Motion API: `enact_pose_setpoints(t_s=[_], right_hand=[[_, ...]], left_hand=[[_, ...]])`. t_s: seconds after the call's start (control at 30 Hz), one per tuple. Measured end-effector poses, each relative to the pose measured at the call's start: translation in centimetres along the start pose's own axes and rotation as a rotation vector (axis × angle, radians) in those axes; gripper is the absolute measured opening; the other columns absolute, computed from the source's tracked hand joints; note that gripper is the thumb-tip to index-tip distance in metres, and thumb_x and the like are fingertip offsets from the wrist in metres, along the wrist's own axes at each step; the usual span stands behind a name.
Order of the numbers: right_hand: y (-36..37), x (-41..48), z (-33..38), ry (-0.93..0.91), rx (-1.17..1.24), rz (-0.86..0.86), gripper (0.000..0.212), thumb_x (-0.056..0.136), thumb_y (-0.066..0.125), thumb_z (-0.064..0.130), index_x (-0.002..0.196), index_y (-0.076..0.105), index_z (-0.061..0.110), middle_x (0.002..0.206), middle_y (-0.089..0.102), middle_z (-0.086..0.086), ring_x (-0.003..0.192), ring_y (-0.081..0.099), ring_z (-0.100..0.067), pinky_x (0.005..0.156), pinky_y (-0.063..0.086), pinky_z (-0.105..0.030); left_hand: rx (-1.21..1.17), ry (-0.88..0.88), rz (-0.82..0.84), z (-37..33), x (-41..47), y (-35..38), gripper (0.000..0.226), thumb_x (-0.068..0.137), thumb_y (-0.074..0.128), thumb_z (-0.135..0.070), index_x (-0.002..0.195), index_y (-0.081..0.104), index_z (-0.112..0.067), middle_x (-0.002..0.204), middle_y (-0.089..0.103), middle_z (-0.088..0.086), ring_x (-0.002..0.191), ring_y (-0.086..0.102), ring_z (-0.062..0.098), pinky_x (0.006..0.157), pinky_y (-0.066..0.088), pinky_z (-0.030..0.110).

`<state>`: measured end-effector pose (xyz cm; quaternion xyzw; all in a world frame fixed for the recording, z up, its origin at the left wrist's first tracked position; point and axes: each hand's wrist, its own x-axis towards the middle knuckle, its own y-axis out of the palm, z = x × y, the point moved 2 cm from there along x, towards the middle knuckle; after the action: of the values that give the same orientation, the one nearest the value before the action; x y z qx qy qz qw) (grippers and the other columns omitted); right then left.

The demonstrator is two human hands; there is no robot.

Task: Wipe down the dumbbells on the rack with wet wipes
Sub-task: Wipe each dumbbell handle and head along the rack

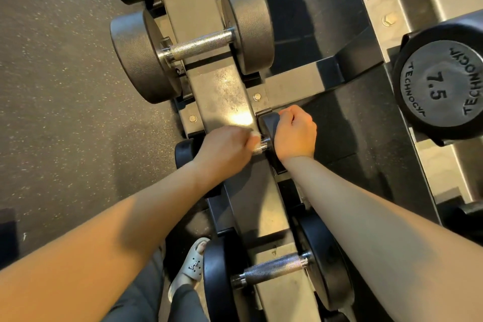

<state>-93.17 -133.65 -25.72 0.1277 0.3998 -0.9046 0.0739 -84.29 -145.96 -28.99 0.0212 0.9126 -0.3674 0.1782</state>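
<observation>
A small black dumbbell (268, 125) lies across the lower rack rail (222, 89) in the middle of the view. My left hand (224, 150) is wrapped round its knurled handle, with a bit of white wet wipe (255, 134) showing at the fingertips. My right hand (296, 133) grips the dumbbell's right head from above, fingers curled over its edge. The left head (184, 150) peeks out beside my left wrist. Most of the handle is hidden by my left hand.
A larger grey dumbbell (196, 46) sits farther along the rail and a black one (274, 266) sits nearer me. A 7.5 dumbbell (441, 86) rests on the upper tier at right. Speckled rubber floor (65, 86) lies left; my sandalled foot (189, 266) stands by the rack.
</observation>
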Motion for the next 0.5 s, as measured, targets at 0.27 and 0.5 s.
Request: enact_pose_setpoints(t_s=[0.27, 0.5], right_hand=[[0.0, -0.1, 0.3, 0.018, -0.023, -0.016, 0.031, 0.105, 0.044, 0.019, 0.085, 0.065, 0.007, 0.08, 0.063, -0.008, 0.081, 0.065, -0.024, 0.074, 0.057, -0.041], [-0.1, 0.0, 0.2, 0.023, -0.024, 0.018, 0.029, 0.105, 0.044, 0.02, 0.086, 0.064, 0.009, 0.08, 0.064, -0.007, 0.082, 0.066, -0.023, 0.076, 0.057, -0.042]], left_hand=[[-0.216, -0.127, 0.075, -2.5, 1.7, 0.9, 0.016, 0.103, 0.047, -0.016, 0.088, 0.051, -0.016, 0.077, 0.054, -0.003, 0.073, 0.055, 0.019, 0.056, 0.031, 0.025], [0.25, -0.106, 0.316, 1.1, 1.2, -3.1, 0.023, 0.103, 0.049, -0.03, 0.108, 0.066, -0.015, 0.1, 0.066, 0.004, 0.091, 0.063, 0.023, 0.084, 0.056, 0.039]])
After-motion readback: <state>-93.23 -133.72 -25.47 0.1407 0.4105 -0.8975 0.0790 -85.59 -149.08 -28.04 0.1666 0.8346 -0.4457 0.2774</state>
